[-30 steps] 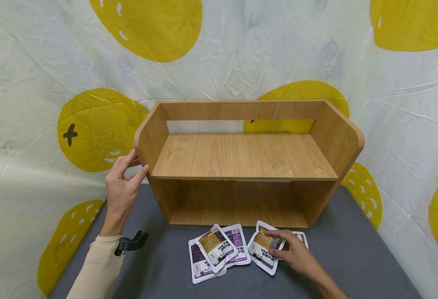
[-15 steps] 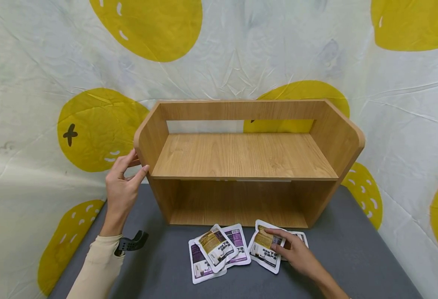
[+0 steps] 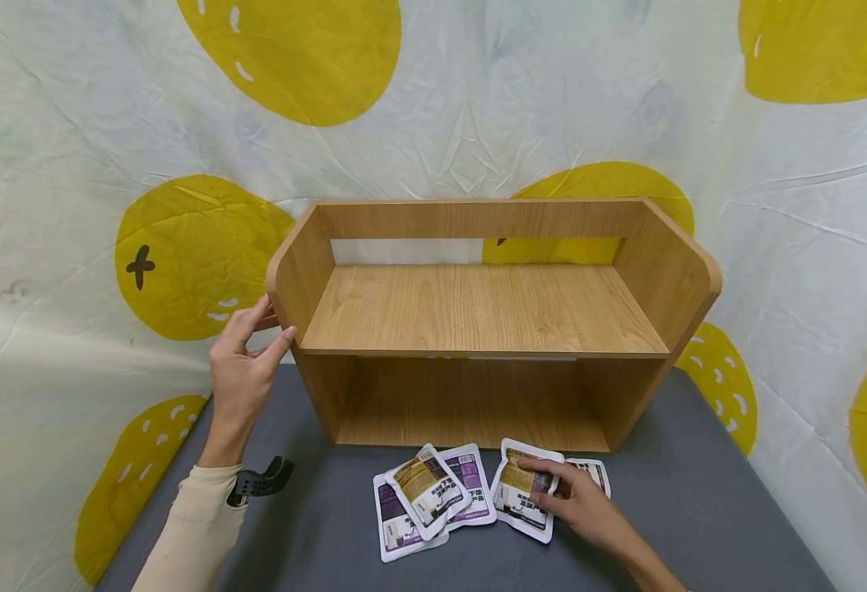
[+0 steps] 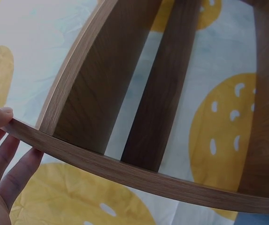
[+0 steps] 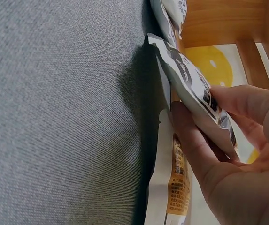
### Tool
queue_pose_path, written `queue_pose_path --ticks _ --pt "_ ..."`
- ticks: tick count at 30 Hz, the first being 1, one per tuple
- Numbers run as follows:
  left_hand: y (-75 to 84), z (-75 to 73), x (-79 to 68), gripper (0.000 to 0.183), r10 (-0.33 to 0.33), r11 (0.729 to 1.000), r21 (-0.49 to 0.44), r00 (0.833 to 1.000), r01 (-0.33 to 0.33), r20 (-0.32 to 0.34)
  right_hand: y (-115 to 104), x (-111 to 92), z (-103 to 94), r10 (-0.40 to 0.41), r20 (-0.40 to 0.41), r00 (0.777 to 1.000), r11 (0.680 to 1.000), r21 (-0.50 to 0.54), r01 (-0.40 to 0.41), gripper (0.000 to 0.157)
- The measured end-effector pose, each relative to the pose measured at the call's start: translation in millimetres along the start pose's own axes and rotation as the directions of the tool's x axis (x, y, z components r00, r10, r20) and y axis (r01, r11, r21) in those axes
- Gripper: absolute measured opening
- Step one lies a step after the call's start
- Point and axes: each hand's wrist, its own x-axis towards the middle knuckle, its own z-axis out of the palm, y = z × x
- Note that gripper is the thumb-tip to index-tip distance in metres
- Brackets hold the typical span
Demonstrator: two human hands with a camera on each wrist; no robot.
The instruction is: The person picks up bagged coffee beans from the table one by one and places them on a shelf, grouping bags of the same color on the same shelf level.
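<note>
A two-tier wooden shelf (image 3: 485, 308) stands on the table. At its left side panel my left hand (image 3: 244, 370) grips the front edge; in the left wrist view the thumb lies on one face of the panel (image 4: 125, 176), fingers against the other. My right hand (image 3: 585, 506) pinches a white-edged foil pouch (image 3: 511, 493) with a brown and white label. The right wrist view shows this pouch (image 5: 195, 89) tilted up, with fingers on both its faces. Another pouch (image 3: 598, 470) lies partly hidden behind that hand.
Left of the held pouch lie two purple-labelled pouches, one (image 3: 470, 477) at the right and one (image 3: 396, 530) at the lower left, with a brown-labelled pouch (image 3: 429, 492) across them. Behind the grey table (image 3: 315, 534) hangs a white curtain (image 3: 463, 99) with yellow shapes.
The held pouch has turned a little and shifted slightly left, its top edge now more level. My right fingers have moved slightly with it. My left hand and the shelf look unchanged.
</note>
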Motion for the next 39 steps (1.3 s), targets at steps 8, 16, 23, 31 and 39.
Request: queue_pose_path --ticks 8,16,23,31,39 --pt "-0.7 0.1 0.3 0.066 -0.004 1.0 -0.004 1.0 0.004 0.001 -3 0 -6.8 0.047 0.03 0.998 0.997 0.055 -0.049 0.042" --pt "-2.0 -0.7 -0.4 0.065 -0.007 1.0 0.002 1.0 0.007 0.005 -13 0 -12.1 0.129 0.064 0.99 0.974 0.177 -0.138 0.049" --pt "-1.5 -0.8 0.6 0.065 0.01 1.0 0.006 1.0 -0.01 0.004 -20 2 -17.8 0.162 0.055 0.985 0.973 0.154 -0.169 0.051" --pt "-0.2 0.3 1.8 0.066 0.019 1.0 0.002 1.0 -0.019 0.004 -36 4 -35.9 0.179 0.004 0.984 0.977 0.119 -0.178 0.051" --pt "-0.2 -0.1 1.6 0.065 0.016 1.0 0.0 1.0 -0.016 -0.001 -46 9 -41.1 0.065 -0.006 0.998 0.988 0.142 -0.064 0.052"
